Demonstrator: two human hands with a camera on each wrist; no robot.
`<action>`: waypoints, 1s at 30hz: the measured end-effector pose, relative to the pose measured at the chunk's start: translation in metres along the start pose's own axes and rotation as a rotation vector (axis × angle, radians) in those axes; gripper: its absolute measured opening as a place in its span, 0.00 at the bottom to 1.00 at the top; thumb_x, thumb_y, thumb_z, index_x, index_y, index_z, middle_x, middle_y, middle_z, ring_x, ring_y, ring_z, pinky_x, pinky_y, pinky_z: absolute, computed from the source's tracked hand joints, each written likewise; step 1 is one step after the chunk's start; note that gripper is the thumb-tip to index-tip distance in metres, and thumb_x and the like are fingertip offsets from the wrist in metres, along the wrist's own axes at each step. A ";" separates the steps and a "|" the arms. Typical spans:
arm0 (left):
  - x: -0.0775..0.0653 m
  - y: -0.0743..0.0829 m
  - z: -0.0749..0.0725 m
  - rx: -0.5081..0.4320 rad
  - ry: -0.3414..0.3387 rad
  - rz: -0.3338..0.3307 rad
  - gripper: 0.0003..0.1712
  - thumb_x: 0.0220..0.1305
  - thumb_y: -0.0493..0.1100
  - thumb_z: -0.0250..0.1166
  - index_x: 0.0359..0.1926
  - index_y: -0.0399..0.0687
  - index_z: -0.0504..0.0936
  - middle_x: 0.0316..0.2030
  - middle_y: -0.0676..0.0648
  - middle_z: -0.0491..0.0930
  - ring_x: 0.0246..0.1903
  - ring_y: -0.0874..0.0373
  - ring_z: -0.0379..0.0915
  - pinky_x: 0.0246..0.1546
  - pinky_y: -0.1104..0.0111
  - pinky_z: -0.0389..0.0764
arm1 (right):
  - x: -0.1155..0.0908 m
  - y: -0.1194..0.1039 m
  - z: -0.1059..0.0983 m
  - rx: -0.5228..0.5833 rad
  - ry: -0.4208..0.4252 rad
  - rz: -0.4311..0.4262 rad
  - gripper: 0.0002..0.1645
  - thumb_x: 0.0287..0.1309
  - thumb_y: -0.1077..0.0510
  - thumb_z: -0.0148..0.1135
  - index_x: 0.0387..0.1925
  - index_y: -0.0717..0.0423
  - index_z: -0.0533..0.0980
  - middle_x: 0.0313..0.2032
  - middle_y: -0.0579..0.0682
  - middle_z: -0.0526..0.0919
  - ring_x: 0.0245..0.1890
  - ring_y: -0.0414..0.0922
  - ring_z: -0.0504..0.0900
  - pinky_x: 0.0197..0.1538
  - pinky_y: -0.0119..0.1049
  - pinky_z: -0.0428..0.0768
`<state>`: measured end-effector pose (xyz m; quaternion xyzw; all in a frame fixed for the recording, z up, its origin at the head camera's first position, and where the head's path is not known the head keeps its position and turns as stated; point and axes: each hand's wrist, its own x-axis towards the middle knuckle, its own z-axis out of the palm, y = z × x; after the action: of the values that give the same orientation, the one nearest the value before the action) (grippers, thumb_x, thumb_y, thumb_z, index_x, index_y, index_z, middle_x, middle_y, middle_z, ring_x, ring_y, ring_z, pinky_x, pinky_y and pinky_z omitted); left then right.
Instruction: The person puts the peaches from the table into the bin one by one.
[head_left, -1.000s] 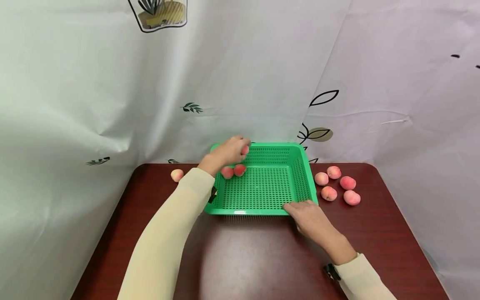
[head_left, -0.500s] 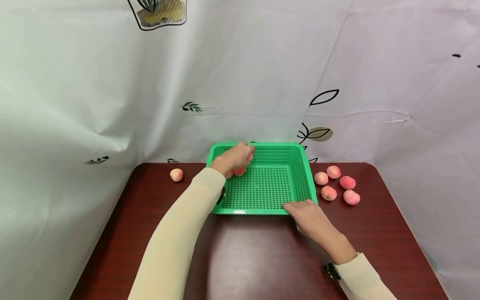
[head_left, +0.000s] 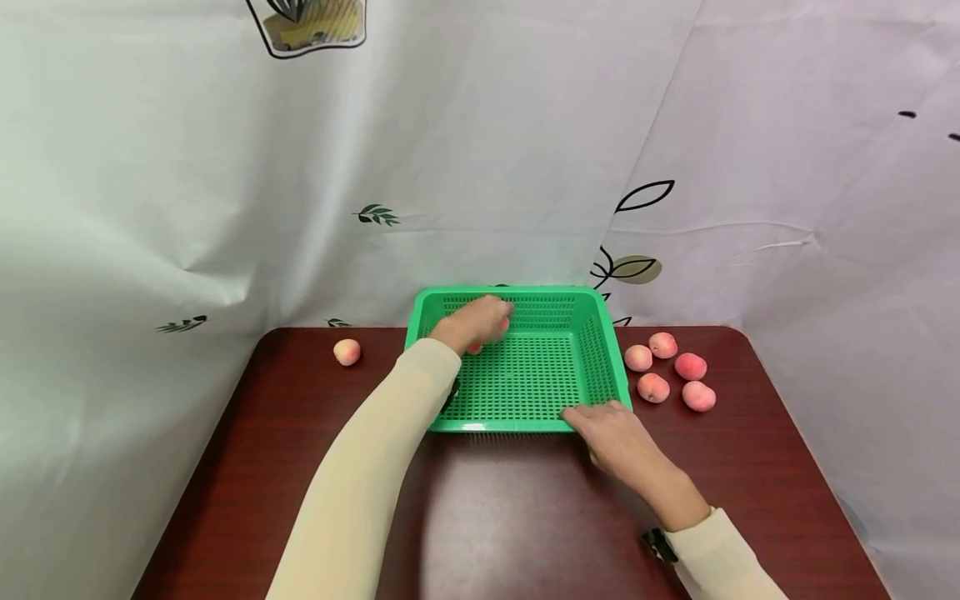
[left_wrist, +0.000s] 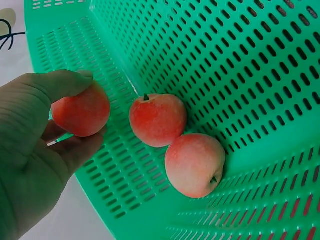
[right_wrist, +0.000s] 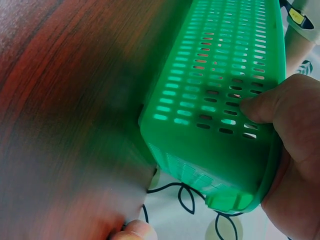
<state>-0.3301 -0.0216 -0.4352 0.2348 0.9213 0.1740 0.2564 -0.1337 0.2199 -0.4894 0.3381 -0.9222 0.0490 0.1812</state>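
Note:
My left hand (head_left: 476, 322) is inside the green plastic basket (head_left: 517, 426), near its back left. In the left wrist view, a red apple (left_wrist: 82, 112) sits between the thumb and fingers. Two more apples lie touching each other on the basket's floor: a red one (left_wrist: 157, 121) with a short stem, and a paler one (left_wrist: 195, 165). In the head view the left hand mostly hides them. My right hand (head_left: 615, 437) grips the basket's front rim near the right corner, its thumb pressed on the outer perforated wall in the right wrist view.
Several apples (head_left: 653, 387) are grouped on the dark red-brown table (head_left: 502, 517) right of the basket. One pale apple (head_left: 347, 352) lies to its left. A white printed cloth (head_left: 480, 167) hangs right behind the table.
My left hand, holding the apple, has come down from the basket's back left rim and moved slightly right, into the basket. My right hand keeps its grip on the rim.

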 end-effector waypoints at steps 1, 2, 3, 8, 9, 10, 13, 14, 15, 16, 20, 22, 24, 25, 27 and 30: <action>0.001 0.000 0.001 -0.005 -0.009 -0.006 0.26 0.79 0.41 0.39 0.71 0.50 0.71 0.58 0.42 0.74 0.19 0.56 0.57 0.18 0.64 0.66 | 0.000 0.000 0.000 0.001 0.000 0.000 0.19 0.46 0.73 0.63 0.33 0.49 0.72 0.23 0.42 0.76 0.23 0.45 0.78 0.30 0.38 0.68; 0.003 0.000 0.001 0.000 -0.018 -0.008 0.26 0.79 0.41 0.39 0.70 0.50 0.71 0.57 0.42 0.73 0.19 0.55 0.56 0.17 0.64 0.65 | 0.000 0.000 0.000 0.001 0.000 -0.001 0.19 0.46 0.73 0.63 0.33 0.49 0.71 0.23 0.42 0.76 0.23 0.45 0.78 0.30 0.38 0.68; 0.004 0.000 0.002 0.004 -0.027 -0.008 0.25 0.79 0.40 0.39 0.69 0.50 0.72 0.58 0.41 0.72 0.19 0.55 0.55 0.17 0.64 0.64 | 0.000 0.000 0.000 -0.001 0.002 -0.002 0.18 0.46 0.73 0.63 0.33 0.49 0.71 0.23 0.42 0.75 0.22 0.45 0.78 0.30 0.38 0.68; 0.009 -0.001 0.004 0.080 -0.047 0.017 0.23 0.80 0.40 0.39 0.65 0.48 0.74 0.72 0.41 0.62 0.22 0.55 0.58 0.19 0.64 0.63 | -0.001 0.001 0.001 -0.009 0.007 -0.004 0.18 0.46 0.73 0.62 0.33 0.49 0.71 0.23 0.42 0.75 0.22 0.45 0.77 0.30 0.38 0.69; 0.010 -0.001 0.005 0.090 -0.043 0.020 0.23 0.80 0.40 0.39 0.65 0.48 0.74 0.74 0.41 0.61 0.23 0.55 0.59 0.19 0.64 0.64 | -0.001 0.002 0.002 -0.008 0.009 -0.005 0.18 0.47 0.73 0.62 0.33 0.49 0.71 0.23 0.42 0.75 0.22 0.45 0.77 0.30 0.38 0.69; 0.010 -0.002 0.006 0.100 -0.036 0.025 0.22 0.80 0.40 0.40 0.65 0.48 0.74 0.75 0.41 0.60 0.25 0.54 0.61 0.20 0.64 0.65 | -0.002 0.002 0.002 -0.008 0.010 -0.006 0.18 0.47 0.73 0.62 0.33 0.49 0.71 0.23 0.42 0.75 0.22 0.45 0.77 0.30 0.38 0.69; 0.011 -0.001 0.009 0.133 -0.010 0.046 0.22 0.80 0.40 0.41 0.66 0.48 0.74 0.75 0.40 0.61 0.33 0.53 0.68 0.27 0.62 0.69 | -0.002 0.003 0.002 -0.007 0.013 -0.006 0.17 0.48 0.73 0.61 0.33 0.49 0.72 0.23 0.42 0.75 0.22 0.45 0.77 0.30 0.38 0.69; 0.012 -0.001 0.010 0.148 -0.001 0.055 0.22 0.80 0.40 0.41 0.66 0.48 0.75 0.74 0.40 0.63 0.36 0.52 0.70 0.30 0.61 0.71 | -0.002 0.003 0.002 -0.008 0.015 -0.006 0.17 0.47 0.73 0.61 0.33 0.49 0.72 0.23 0.42 0.75 0.22 0.45 0.77 0.30 0.38 0.69; 0.012 0.000 0.011 0.166 0.008 0.067 0.22 0.81 0.40 0.42 0.67 0.48 0.74 0.73 0.40 0.65 0.41 0.51 0.72 0.34 0.60 0.73 | -0.003 0.003 0.002 -0.007 0.016 -0.006 0.17 0.47 0.73 0.61 0.33 0.49 0.72 0.23 0.42 0.75 0.22 0.45 0.77 0.30 0.38 0.69; 0.013 0.001 0.012 0.185 0.016 0.079 0.22 0.81 0.40 0.43 0.67 0.47 0.74 0.72 0.41 0.67 0.47 0.50 0.74 0.39 0.60 0.74 | -0.003 0.003 0.002 -0.007 0.016 -0.005 0.17 0.47 0.73 0.61 0.33 0.49 0.72 0.23 0.42 0.75 0.22 0.45 0.77 0.30 0.38 0.69; 0.016 0.003 0.015 0.240 0.022 0.103 0.24 0.81 0.39 0.43 0.71 0.47 0.72 0.72 0.42 0.69 0.67 0.48 0.70 0.55 0.58 0.76 | -0.003 0.004 0.004 -0.001 0.013 -0.003 0.16 0.48 0.72 0.60 0.32 0.49 0.71 0.23 0.42 0.75 0.22 0.46 0.77 0.30 0.38 0.69; 0.018 0.004 0.016 0.250 0.011 0.100 0.25 0.82 0.39 0.42 0.74 0.47 0.70 0.73 0.42 0.69 0.70 0.47 0.68 0.59 0.58 0.76 | -0.003 0.003 0.004 0.002 0.009 -0.002 0.16 0.49 0.72 0.60 0.32 0.48 0.71 0.22 0.42 0.74 0.22 0.45 0.77 0.30 0.37 0.68; 0.019 0.004 0.017 0.253 0.002 0.096 0.25 0.82 0.38 0.42 0.74 0.46 0.69 0.71 0.42 0.71 0.67 0.48 0.71 0.56 0.59 0.77 | -0.003 0.003 0.004 0.000 0.005 -0.001 0.16 0.49 0.73 0.59 0.32 0.48 0.71 0.22 0.42 0.74 0.22 0.45 0.76 0.30 0.37 0.67; 0.020 0.003 0.017 0.256 -0.001 0.093 0.25 0.82 0.37 0.42 0.73 0.46 0.70 0.69 0.42 0.73 0.63 0.49 0.74 0.53 0.59 0.77 | -0.002 0.003 0.004 0.000 0.003 0.000 0.16 0.50 0.73 0.59 0.32 0.48 0.70 0.22 0.42 0.73 0.22 0.45 0.75 0.30 0.36 0.67; 0.021 0.003 0.018 0.266 -0.003 0.090 0.24 0.82 0.37 0.43 0.72 0.46 0.71 0.66 0.42 0.75 0.57 0.50 0.76 0.48 0.60 0.74 | -0.002 0.003 0.004 -0.003 0.002 0.000 0.16 0.50 0.73 0.59 0.32 0.48 0.70 0.22 0.42 0.73 0.21 0.44 0.74 0.30 0.36 0.66; 0.022 0.002 0.020 0.271 -0.004 0.090 0.23 0.81 0.36 0.43 0.68 0.46 0.75 0.59 0.43 0.79 0.47 0.53 0.75 0.43 0.60 0.68 | -0.001 0.003 0.004 -0.008 0.005 -0.003 0.16 0.51 0.73 0.59 0.32 0.48 0.70 0.22 0.42 0.73 0.20 0.44 0.73 0.30 0.36 0.65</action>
<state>-0.3354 -0.0042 -0.4588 0.3088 0.9244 0.0589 0.2159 -0.1357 0.2220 -0.4933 0.3384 -0.9215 0.0458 0.1851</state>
